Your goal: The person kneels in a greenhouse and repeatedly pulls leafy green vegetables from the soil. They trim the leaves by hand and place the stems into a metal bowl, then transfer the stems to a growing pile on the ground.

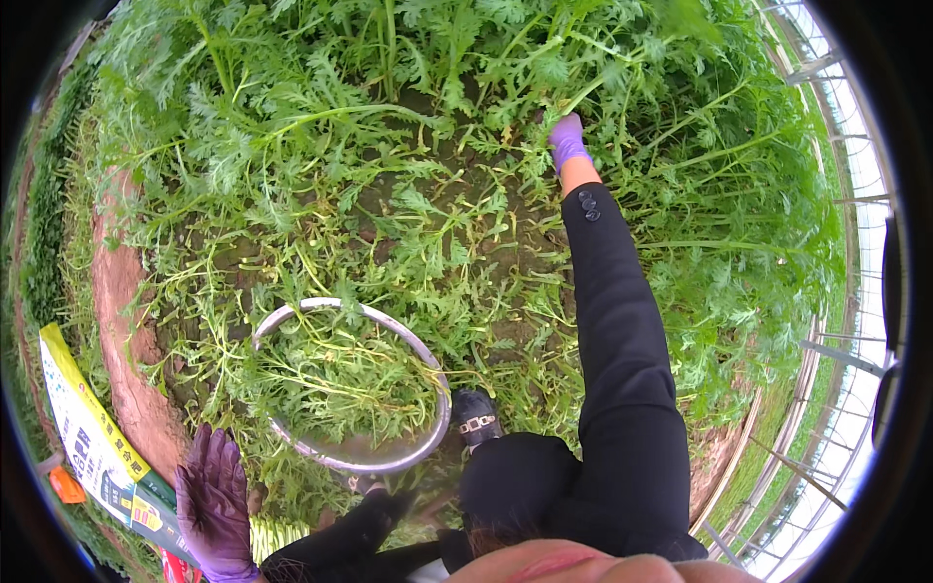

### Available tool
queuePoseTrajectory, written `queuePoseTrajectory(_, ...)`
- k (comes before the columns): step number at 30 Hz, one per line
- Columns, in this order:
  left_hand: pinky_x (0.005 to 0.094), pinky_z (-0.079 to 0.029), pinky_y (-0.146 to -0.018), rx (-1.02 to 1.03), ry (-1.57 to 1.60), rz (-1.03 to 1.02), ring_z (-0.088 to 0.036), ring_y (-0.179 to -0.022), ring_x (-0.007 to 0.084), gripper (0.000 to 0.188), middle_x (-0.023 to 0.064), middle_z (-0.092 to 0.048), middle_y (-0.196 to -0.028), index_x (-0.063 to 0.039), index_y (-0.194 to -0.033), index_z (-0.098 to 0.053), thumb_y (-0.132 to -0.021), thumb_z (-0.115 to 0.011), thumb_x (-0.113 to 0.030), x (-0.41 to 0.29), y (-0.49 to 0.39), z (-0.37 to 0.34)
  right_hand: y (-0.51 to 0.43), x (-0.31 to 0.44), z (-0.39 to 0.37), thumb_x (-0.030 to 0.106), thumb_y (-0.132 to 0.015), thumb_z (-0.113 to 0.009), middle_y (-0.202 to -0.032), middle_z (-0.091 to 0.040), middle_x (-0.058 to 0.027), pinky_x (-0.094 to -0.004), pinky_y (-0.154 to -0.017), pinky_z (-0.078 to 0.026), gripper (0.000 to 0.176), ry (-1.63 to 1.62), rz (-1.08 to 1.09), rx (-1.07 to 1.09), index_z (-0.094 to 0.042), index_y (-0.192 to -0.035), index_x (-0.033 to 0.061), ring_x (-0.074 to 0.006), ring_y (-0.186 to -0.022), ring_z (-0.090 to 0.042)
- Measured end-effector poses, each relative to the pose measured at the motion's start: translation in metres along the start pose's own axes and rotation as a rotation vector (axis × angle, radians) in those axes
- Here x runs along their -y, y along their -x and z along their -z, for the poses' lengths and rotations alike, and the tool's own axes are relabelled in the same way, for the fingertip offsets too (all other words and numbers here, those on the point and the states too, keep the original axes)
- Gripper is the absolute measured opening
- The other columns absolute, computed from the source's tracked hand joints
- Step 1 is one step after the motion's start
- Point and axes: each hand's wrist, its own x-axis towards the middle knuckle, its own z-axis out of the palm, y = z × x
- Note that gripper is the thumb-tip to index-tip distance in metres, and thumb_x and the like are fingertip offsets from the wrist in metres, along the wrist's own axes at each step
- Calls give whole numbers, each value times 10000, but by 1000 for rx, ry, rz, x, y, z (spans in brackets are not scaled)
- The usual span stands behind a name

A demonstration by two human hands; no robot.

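Observation:
My right hand, in a purple glove and a black sleeve, reaches into the leafy green plants at the upper right. It is closed around the base of a thick pale green stem; whatever lies under the fist is hidden. At the lower left my left hand is raised with its dark-stained, purple-gloved palm showing, holding nothing. Between my left hand and my shoe stands a round tub with a pale rim, holding cut leafy stems.
A printed white and yellow bag lies at the left by a bare soil ridge. My black shoe is just right of the tub. Tall plants rise at the right, before a greenhouse frame.

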Motion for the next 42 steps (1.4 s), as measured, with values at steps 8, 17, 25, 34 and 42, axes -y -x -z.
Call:
queuePoseTrajectory(8,426,-400,-1114,72,-45,52,-408,-1387,291,579,172,-347,-1546,-7,-1523,-260,-1060,-399,-327,0,-2,0,19,19,17,315,-781,-748,-1098,-673,-272,-395,-919,-528,531,556,72,219,-627,-1132,-66,-369,-1020,-676)
queuePoseTrajectory(17,397,-452,-1058,4,-129,-21,-511,-1290,288,588,178,-446,-1479,6,-1512,-282,-1055,-421,-338,0,3,2,34,-7,17,275,-833,-753,-1115,-677,-209,-370,-855,-536,606,107,119,148,-516,-1270,-71,-305,-951,-684)
queuePoseTrajectory(25,382,-454,-1044,4,-133,-13,-516,-1285,278,608,192,-441,-1470,4,-1518,-267,-1054,-392,-367,1,-2,-4,6,27,-56,307,-802,-783,-1282,-557,-211,-404,-995,-432,688,121,395,262,-470,-1337,9,-328,-1181,-542)
queuePoseTrajectory(34,394,-491,-1003,2,-96,-24,-543,-1252,280,612,193,-459,-1455,11,-1514,-268,-1052,-388,-374,-1,2,3,51,67,-7,282,-811,-725,-995,-699,-262,-396,-822,-555,432,394,20,190,-668,-1058,-67,-362,-914,-706)
queuePoseTrajectory(42,388,-513,-980,-29,-150,-40,-559,-1231,285,604,197,-476,-1437,26,-1504,-274,-1054,-383,-361,-2,-5,2,69,70,11,169,-749,-817,-901,-728,-115,-284,-750,-542,375,-330,146,404,-690,-1023,-52,-211,-768,-695)
